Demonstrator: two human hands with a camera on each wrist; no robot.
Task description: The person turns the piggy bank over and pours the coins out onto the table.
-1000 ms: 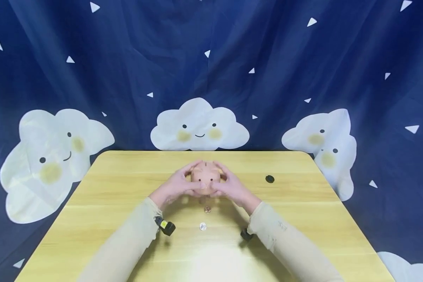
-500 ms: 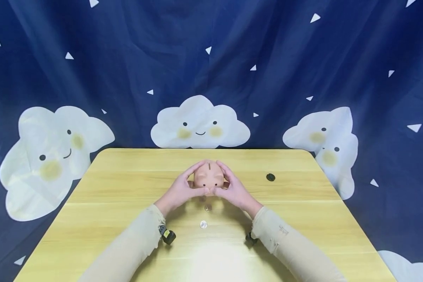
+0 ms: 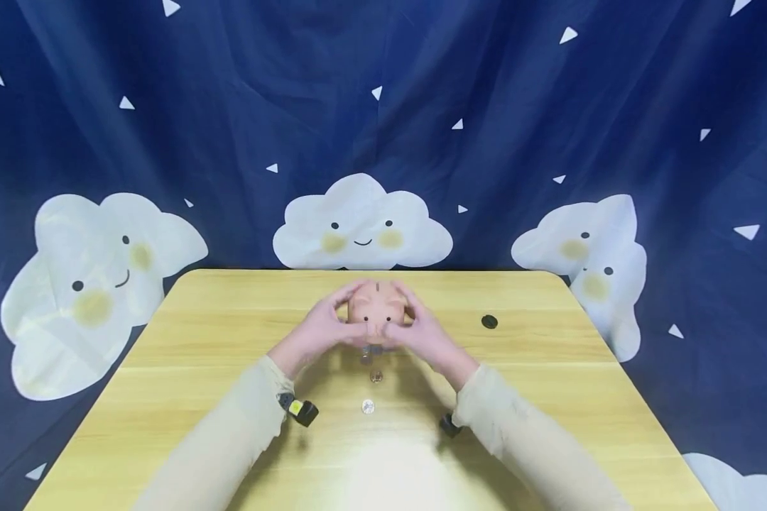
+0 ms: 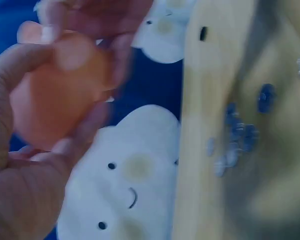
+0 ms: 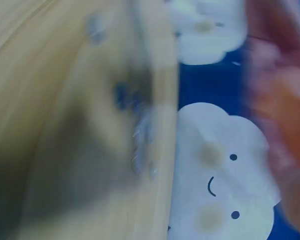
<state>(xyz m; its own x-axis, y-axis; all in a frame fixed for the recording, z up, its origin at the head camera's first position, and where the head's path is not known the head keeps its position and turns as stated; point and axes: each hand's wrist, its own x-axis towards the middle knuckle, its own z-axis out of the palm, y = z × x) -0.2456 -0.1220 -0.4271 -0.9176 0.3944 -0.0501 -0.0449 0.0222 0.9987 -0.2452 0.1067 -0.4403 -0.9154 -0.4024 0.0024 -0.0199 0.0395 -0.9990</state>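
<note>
A pink piggy bank (image 3: 376, 305) is held up off the table, its eyes toward the head camera and the slot on top. My left hand (image 3: 324, 325) grips one side of it and my right hand (image 3: 425, 333) grips the other, thumbs on the front. Beneath the bank, several coins (image 4: 233, 145) lie on the tabletop in the left wrist view. Nearer me are a copper-coloured coin (image 3: 376, 377) and a silver coin (image 3: 368, 407). The right wrist view blurs the bank and the coins (image 5: 142, 135). The bank's underside is hidden in the head view.
A black round cap (image 3: 489, 321) lies on the wooden table (image 3: 537, 397) to the right of the bank. Behind the far edge hangs a dark blue curtain (image 3: 243, 128) printed with white clouds. Small black cameras sit on both wrists.
Over the last second the bank tipped forward and then back again, and it now sits slightly higher. Both hands moved with it, keeping hold. More coins show below it.
</note>
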